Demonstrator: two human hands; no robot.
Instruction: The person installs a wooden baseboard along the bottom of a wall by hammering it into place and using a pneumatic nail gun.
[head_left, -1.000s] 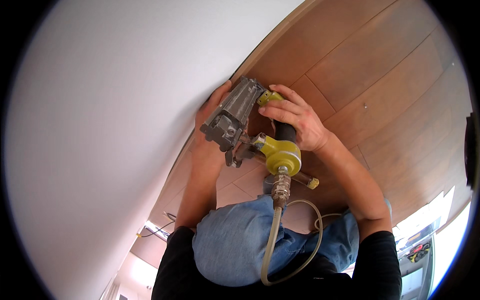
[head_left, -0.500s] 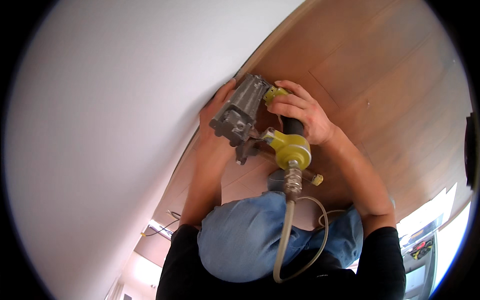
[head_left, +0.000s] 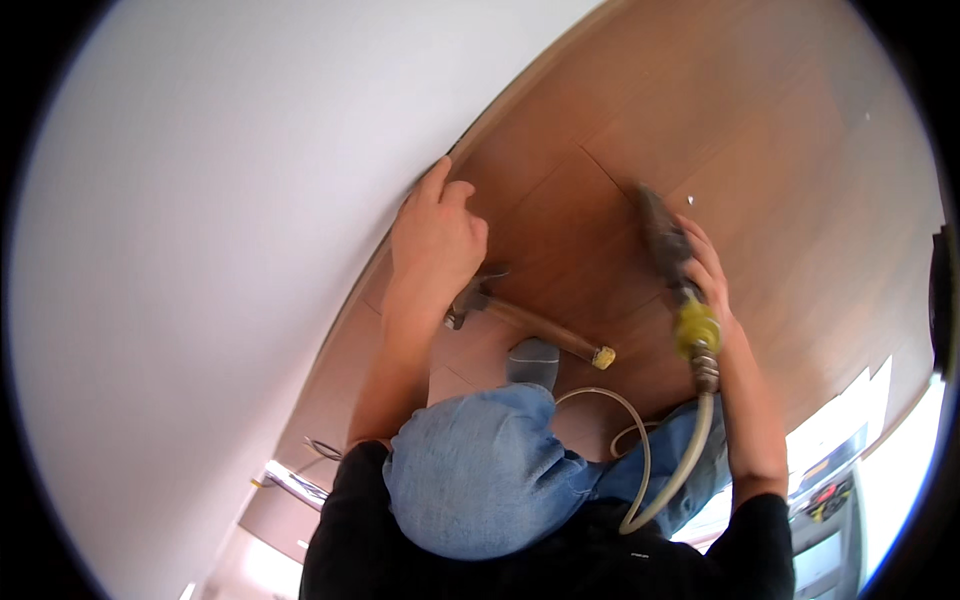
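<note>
My left hand rests at the foot of the white wall. Its index finger is stretched onto the brown baseboard strip, and the other fingers are partly curled, holding nothing visible. On the right, my right hand grips a pneumatic nailer, dark with a yellow-green rear end, held away from the wall and blurred by motion. A pale air hose runs from its metal coupling back toward my lap. Between my arms a hammer lies on the floor, its wooden handle ending in yellow; its head is partly behind my left wrist.
White wall fills the left side, meeting the brown plank floor along a curved line. My jeans-covered knee and grey-socked foot are near the hammer. A thin cable lies by the wall at lower left.
The nailer has moved from beside the wall, over my left hand, out to the right with my right hand. My left hand stays at the baseboard, now uncovered, as is more of the hammer.
</note>
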